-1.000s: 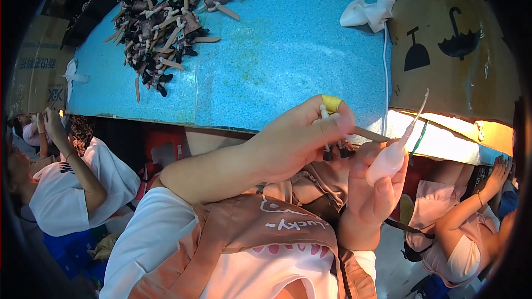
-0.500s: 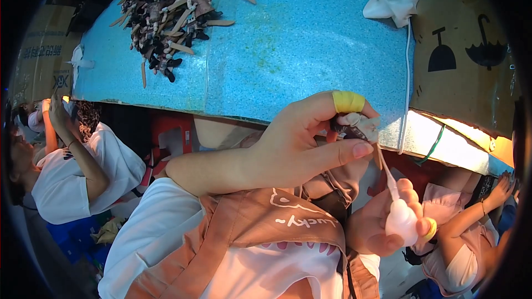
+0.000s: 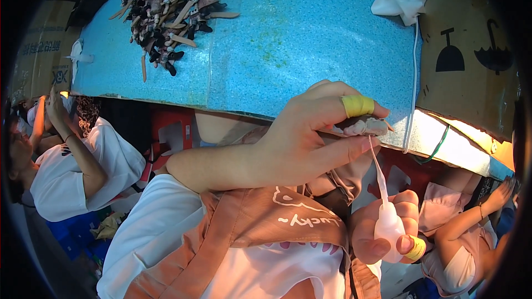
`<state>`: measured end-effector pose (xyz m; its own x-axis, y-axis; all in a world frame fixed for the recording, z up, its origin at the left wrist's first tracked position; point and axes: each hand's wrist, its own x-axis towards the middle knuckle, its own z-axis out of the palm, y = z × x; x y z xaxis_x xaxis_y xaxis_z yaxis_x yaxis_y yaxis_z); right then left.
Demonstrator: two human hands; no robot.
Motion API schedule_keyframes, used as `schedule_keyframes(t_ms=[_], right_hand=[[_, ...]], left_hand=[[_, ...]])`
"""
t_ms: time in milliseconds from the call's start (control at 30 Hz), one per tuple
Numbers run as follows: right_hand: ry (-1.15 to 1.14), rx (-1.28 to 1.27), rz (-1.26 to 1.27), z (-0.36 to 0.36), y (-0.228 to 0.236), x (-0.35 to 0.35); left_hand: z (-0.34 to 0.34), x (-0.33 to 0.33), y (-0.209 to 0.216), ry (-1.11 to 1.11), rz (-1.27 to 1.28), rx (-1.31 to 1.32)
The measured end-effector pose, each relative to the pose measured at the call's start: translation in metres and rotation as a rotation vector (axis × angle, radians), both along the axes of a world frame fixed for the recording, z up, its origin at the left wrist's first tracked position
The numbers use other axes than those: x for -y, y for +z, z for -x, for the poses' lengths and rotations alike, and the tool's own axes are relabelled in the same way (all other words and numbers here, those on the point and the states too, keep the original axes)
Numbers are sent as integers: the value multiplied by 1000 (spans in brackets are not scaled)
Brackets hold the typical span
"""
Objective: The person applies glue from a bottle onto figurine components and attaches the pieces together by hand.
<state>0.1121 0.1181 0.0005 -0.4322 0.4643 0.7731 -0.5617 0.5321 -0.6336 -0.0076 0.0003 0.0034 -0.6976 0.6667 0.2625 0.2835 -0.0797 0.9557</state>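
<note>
1. While the left hand [image 3: 318, 138] is pinching a small toy [image 3: 367, 127], the toy is lying between its thumb [image 3: 352, 150] and fingers [image 3: 343, 105].
2. Below, the right hand [image 3: 366, 238] is curling around a white bottle [image 3: 390, 227], and its thin tip [image 3: 379, 174] is pointing up toward the toy.

Left grip [image 3: 310, 135] pinched, right grip [image 3: 363, 235] curled

apron [image 3: 260, 218]: white lettering [image 3: 305, 220] | right carton [image 3: 471, 97]: umbrella sign [image 3: 494, 61], glass sign [image 3: 449, 58] | left carton [image 3: 50, 25]: apparently print [image 3: 41, 48]
</note>
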Motion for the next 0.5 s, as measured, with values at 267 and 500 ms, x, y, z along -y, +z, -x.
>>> schedule_keyframes(t_ms=[267,500], right_hand=[[3,9,4,1,-3,-1],[1,24,5,1,-1,0]], left_hand=[[0,-1,1,8,0,-39],[0,-2,2,1,3,-44]])
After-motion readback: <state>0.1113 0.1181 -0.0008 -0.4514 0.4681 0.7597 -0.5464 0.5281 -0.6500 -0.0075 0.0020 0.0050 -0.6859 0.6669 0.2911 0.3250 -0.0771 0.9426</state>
